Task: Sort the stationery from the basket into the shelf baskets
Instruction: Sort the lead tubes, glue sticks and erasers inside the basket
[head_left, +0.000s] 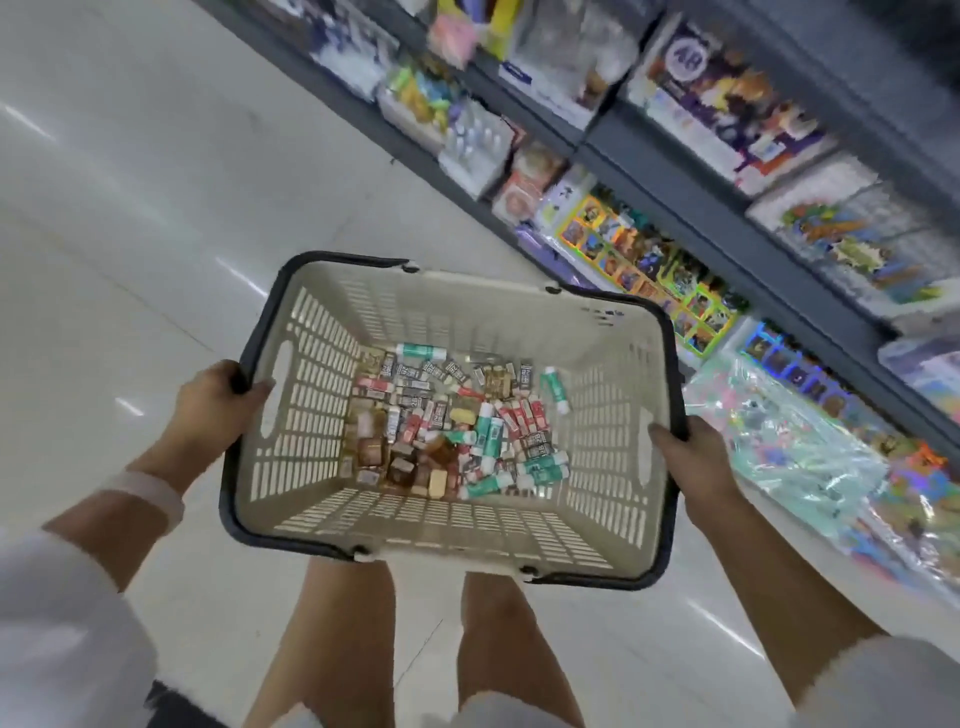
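Pale glossy floor (130, 218); blurred toy packages (737, 104) along dark shelving (691, 208).

Your basket (332, 499) was a beige slotted plastic one with a dark rim, and it carried a heap of small stationery (457, 421) on its bottom: teal-and-white tubes, red-and-white packets and brown blocks. To your right, the dark shelving (691, 208) bore colourful boxed and bagged goods, blurred, above the glossy pale floor (130, 218).
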